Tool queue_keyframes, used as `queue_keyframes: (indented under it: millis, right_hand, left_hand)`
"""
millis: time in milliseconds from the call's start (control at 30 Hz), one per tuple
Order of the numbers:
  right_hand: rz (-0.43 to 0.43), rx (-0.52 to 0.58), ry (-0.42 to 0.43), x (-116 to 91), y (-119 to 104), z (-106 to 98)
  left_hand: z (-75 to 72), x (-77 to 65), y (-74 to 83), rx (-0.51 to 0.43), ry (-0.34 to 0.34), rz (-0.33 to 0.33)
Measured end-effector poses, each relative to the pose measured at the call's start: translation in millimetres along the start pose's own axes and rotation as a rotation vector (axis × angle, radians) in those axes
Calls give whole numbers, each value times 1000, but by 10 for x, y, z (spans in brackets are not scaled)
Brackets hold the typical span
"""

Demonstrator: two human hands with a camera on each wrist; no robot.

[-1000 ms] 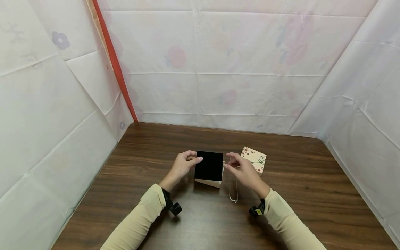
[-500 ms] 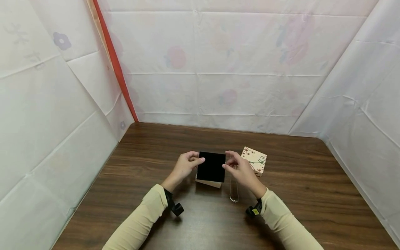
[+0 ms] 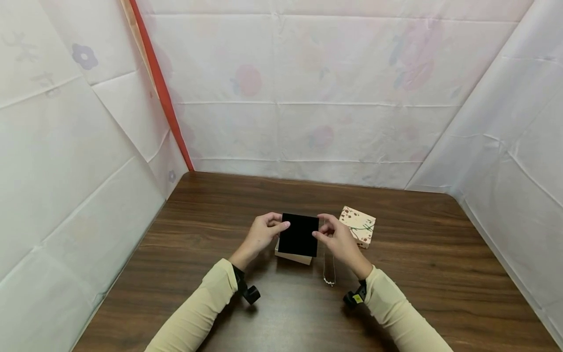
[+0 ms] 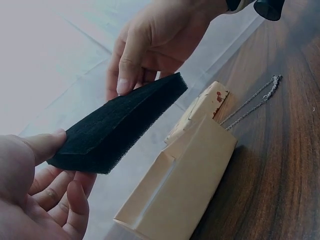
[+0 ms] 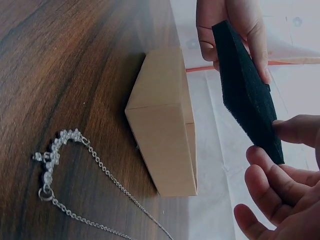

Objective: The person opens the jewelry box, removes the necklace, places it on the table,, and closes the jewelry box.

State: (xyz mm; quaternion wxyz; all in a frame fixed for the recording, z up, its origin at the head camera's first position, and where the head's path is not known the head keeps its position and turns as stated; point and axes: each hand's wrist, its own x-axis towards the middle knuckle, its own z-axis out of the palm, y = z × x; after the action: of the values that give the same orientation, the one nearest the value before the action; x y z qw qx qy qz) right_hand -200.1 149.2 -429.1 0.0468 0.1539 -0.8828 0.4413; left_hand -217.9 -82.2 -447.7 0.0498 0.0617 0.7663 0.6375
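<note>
A square black foam pad (image 3: pixel 299 235) is held above an open cream box base (image 3: pixel 293 257). My left hand (image 3: pixel 262 233) pinches its left edge, thumb on top and fingers beneath. On the opposite edge, my right hand (image 3: pixel 340 239) pinches it between thumb and fingers; the right wrist view shows the pad (image 5: pixel 247 90) tilted over the box (image 5: pixel 162 125). A silver chain necklace (image 3: pixel 329 280) with a jewelled pendant (image 5: pixel 59 152) lies on the table to the right of the box. Part of the chain is hidden under my right hand in the head view.
A cream box lid (image 3: pixel 358 226) with red flowers and green stems lies behind my right hand. The dark wooden table (image 3: pixel 220 200) meets white patterned cloth walls (image 3: pixel 343 98) at the back and both sides. A red strip (image 3: pixel 164 93) runs down the left corner.
The pad has shifted slightly right in my left hand. My right hand, apart from it a second ago, has moved left and taken its right edge. Box, lid and necklace have not moved.
</note>
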Motion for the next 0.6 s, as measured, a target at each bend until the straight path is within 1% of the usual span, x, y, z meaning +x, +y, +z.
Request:
queue_keyframes:
  millis: [200,367,467,600]
  right_hand:
    - [31,10,8,9,-19,6]
    - [56,27,14,17,-29,10]
    - [71,31,21,18,-39,11]
    - [98,30,25,21,-48,10]
  left_hand:
    - [5,22,9,-5,11,-17]
    - [7,42,-7,-5,47,-48]
    - [7,41,-6,-20,72,-66]
    - [11,37,8,-62,89,-61]
